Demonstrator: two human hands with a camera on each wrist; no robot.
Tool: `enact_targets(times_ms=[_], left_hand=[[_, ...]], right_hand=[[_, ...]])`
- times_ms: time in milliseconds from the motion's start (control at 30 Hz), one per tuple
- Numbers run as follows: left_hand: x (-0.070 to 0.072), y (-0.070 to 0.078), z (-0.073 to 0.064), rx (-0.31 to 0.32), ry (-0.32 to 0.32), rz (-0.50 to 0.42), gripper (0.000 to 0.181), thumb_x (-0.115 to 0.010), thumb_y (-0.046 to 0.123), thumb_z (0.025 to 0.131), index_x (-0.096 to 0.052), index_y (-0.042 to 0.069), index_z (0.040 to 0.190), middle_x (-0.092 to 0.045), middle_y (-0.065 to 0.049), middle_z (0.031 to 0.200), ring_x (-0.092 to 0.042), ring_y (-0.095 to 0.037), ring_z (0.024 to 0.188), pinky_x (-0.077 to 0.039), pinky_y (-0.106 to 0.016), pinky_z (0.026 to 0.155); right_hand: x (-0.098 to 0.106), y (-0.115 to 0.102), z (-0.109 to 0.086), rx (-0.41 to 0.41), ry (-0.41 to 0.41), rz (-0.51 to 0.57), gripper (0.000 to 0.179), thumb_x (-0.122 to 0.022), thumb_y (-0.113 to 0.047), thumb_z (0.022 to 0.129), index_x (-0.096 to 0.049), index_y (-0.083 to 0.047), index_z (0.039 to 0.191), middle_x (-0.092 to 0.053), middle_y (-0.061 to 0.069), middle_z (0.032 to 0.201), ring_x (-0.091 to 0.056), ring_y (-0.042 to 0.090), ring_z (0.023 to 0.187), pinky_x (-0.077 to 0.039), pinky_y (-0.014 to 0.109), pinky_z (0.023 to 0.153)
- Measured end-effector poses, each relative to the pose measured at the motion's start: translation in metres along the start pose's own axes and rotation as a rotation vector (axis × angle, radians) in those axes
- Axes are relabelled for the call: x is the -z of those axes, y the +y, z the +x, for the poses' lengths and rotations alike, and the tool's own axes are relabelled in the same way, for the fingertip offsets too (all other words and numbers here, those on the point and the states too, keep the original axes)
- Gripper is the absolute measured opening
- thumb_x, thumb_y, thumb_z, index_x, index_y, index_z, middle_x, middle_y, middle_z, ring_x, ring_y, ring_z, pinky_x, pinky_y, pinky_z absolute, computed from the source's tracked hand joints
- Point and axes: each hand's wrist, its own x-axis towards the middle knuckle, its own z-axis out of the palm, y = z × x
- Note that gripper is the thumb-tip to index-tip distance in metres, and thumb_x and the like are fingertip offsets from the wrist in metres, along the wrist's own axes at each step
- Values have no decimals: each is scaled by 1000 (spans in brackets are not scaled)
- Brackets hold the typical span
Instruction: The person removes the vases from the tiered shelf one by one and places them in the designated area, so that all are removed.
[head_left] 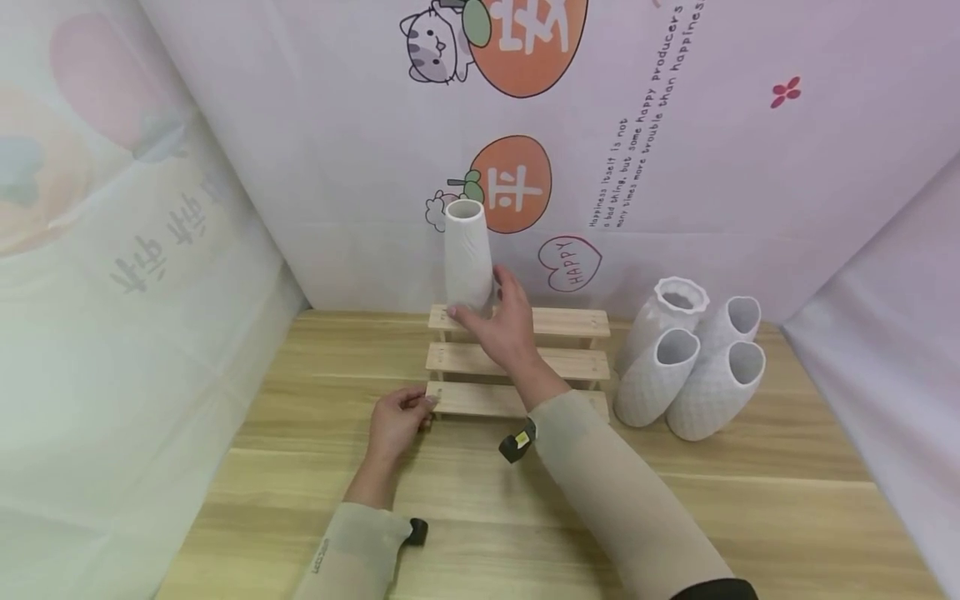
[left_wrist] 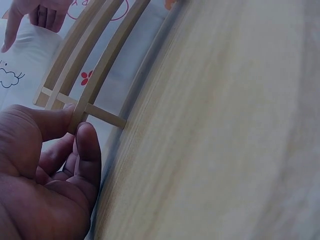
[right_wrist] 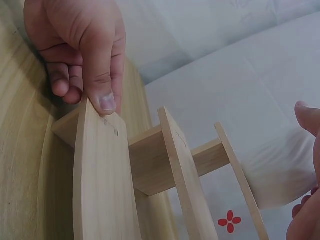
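A three-tier wooden stepped stand [head_left: 480,400] stands on the table. My left hand [head_left: 399,419] pinches the left end of its lowest board [right_wrist: 102,180], thumb on top, fingers beneath. A tall white vase [head_left: 467,254] stands upright at the left end of the top board. Around its lower part my right hand [head_left: 506,325] holds it, thumb across the front and fingers at its right side. In the right wrist view, only part of that vase [right_wrist: 280,175] and the right hand [right_wrist: 307,215] show at the right edge.
Several white textured vases stand clustered right of the stand, including one with a frilled rim [head_left: 681,294] and one in front [head_left: 652,387]. A printed cloth backdrop [head_left: 360,167] rises behind the table [head_left: 315,492], with cloth sides left and right.
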Motion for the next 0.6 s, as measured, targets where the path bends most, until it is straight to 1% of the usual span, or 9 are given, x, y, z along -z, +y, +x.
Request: enact_targets(times_ms=[133, 367, 600], left_hand=[[1, 0, 2, 0, 1, -14, 34, -79, 16, 94, -71, 0, 123, -74, -13, 102, -71, -21, 81, -64, -28, 69], [0, 0, 3, -10, -10, -5, 34, -78, 15, 94, -71, -1, 124, -74, -13, 102, -71, -20, 80, -63, -27, 69], [0, -1, 1, -14, 0, 8, 33, -78, 15, 95, -72, 0, 123, -75, -11, 101, -71, -20, 79, -63, -26, 68]], right_hand=[[-3, 0, 5, -16, 4, -7, 102, -88, -52, 79, -37, -15, 159, -46, 7, 155, -49, 27, 139, -45, 46, 114], [-7, 1, 9, -6, 12, -1, 101, -90, -49, 78, -38, -16, 158, -49, 6, 152, -48, 24, 139, -44, 44, 115], [-10, 0, 10, -4, 10, 18, 98, -88, -48, 81, -38, -14, 158, -49, 8, 150, -49, 25, 138, -45, 43, 115]])
